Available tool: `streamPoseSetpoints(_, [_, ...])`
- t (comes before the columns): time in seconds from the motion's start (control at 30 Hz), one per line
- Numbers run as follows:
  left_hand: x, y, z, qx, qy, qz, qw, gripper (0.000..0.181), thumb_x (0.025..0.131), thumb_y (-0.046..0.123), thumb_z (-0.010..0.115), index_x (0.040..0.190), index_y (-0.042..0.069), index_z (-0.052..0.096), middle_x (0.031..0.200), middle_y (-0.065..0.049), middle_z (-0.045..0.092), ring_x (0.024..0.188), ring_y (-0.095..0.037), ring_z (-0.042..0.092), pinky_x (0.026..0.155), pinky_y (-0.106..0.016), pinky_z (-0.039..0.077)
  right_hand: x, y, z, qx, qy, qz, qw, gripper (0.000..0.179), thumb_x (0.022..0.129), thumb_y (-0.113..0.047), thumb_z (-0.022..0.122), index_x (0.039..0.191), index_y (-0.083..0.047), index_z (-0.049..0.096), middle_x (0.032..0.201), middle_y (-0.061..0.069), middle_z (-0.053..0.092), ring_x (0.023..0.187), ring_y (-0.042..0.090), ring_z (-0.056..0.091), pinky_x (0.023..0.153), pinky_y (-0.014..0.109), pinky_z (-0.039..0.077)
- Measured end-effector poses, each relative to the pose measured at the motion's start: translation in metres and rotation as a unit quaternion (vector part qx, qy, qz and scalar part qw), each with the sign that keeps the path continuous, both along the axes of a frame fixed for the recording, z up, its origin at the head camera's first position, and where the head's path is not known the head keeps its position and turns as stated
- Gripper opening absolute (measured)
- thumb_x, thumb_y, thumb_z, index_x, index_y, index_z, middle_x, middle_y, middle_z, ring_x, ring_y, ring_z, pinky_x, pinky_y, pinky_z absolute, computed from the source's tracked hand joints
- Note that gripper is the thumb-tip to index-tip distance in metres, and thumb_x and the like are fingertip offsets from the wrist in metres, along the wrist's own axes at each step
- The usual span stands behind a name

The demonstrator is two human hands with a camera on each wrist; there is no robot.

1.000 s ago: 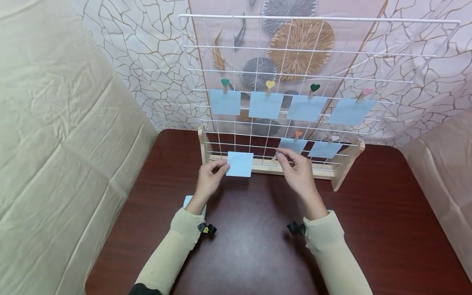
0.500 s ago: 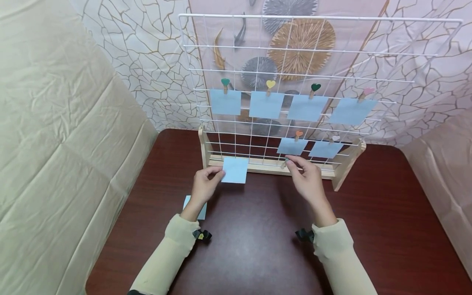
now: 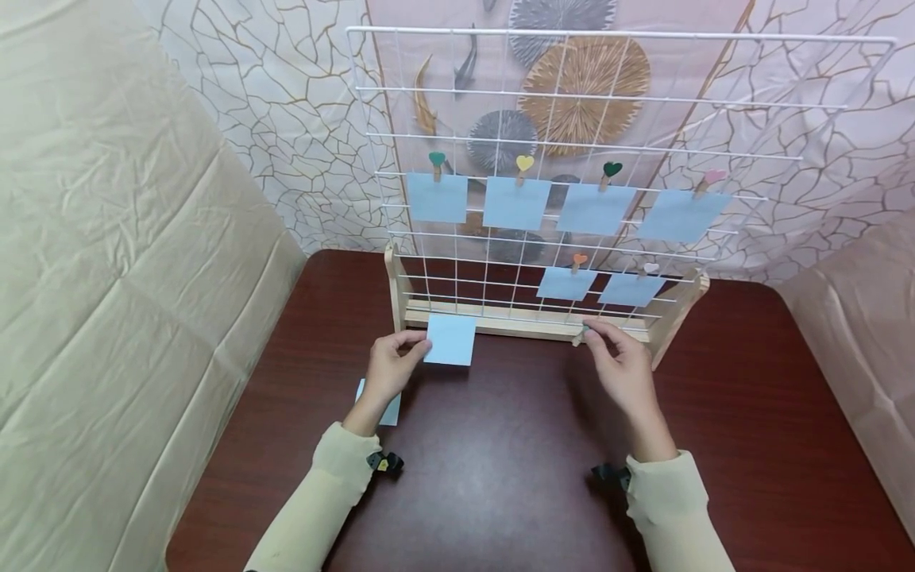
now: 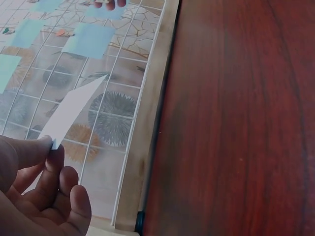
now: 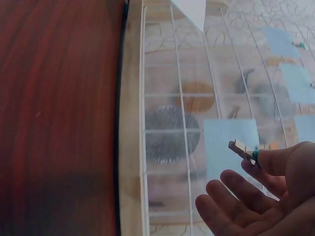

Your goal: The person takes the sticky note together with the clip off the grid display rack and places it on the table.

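Observation:
My left hand (image 3: pixel 393 367) pinches a square light-blue paper note (image 3: pixel 450 340) by its left edge, in front of the grid's lower left part. In the left wrist view the note (image 4: pixel 74 108) tilts up from thumb and finger. My right hand (image 3: pixel 627 373) pinches a small wooden clothespin (image 3: pixel 577 338) near the rack's base on the right. The right wrist view shows the clothespin (image 5: pixel 241 148) with a green end at the thumb, its other fingers loosely bent. A white wire grid (image 3: pixel 472 278) stands behind both hands.
Several blue notes (image 3: pixel 438 199) hang on the grid by heart-topped clothespins, four-wide above and two below on the right. Another blue note (image 3: pixel 390 411) lies on the dark wooden table (image 3: pixel 486 492) by the left wrist. The grid's wooden base (image 3: pixel 529 324) has upright side feet.
Both hands have drawn apart and come slightly nearer to me. The left moved left with its note, the right moved right with its clothespin. The hanging notes stay put.

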State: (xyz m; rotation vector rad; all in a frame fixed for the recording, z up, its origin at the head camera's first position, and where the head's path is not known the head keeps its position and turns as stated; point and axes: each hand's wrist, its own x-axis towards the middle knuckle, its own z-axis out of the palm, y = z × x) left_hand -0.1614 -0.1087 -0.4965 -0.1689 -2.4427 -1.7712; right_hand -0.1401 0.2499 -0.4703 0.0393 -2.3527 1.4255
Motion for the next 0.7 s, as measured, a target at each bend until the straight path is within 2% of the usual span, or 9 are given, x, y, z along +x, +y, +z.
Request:
streamPoseSetpoints(0.17, [0.005,-0.004,-0.004,-0.002,-0.006,0.003,1.0000,0.018,0.096,0.006,0.077,0.110,-0.004,0.080,0.100,-0.016,0.079,0.089,-0.021,0.073,0.075,-0.022,0.054,0.010,0.015,-0.006,0.012,-0.024,-0.042,0.9988,0.024,0.104,-0.009,0.066,0.123,0.002,0.076,0.118,0.021,0.075,0.096,-0.014,0.056,0.081,0.010,0.042])
streamPoseSetpoints(0.3, [0.009,-0.007,-0.006,-0.009,-0.006,0.008,0.9999,0.017,0.095,0.006,0.078,0.108,-0.003,0.080,0.096,-0.015,0.079,0.083,-0.016,0.070,0.073,-0.021,0.052,0.016,0.024,-0.009,0.025,-0.041,-0.064,0.9968,0.025,0.104,-0.012,0.067,0.124,-0.001,0.077,0.118,0.019,0.076,0.084,-0.008,0.056,0.072,0.013,0.042])
streamPoseSetpoints(0.43, [0.012,-0.009,-0.008,-0.011,-0.008,0.010,0.9999,0.017,0.095,0.007,0.078,0.108,-0.003,0.081,0.095,-0.014,0.078,0.081,-0.014,0.068,0.071,-0.022,0.052,0.019,0.030,-0.011,0.039,-0.047,-0.071,0.9956,0.025,0.104,-0.014,0.067,0.123,-0.003,0.078,0.116,0.018,0.076,0.070,0.000,0.052,0.063,0.016,0.041])
streamPoseSetpoints(0.7, [0.014,-0.011,-0.014,-0.009,-0.033,0.018,0.9993,0.017,0.094,0.007,0.079,0.108,-0.002,0.081,0.093,-0.013,0.078,0.079,-0.010,0.066,0.069,-0.021,0.051,0.026,0.040,-0.014,0.055,-0.056,-0.059,0.9951,0.024,0.104,-0.013,0.068,0.121,0.000,0.077,0.105,0.023,0.076,0.053,-0.001,0.051,0.058,0.016,0.042])
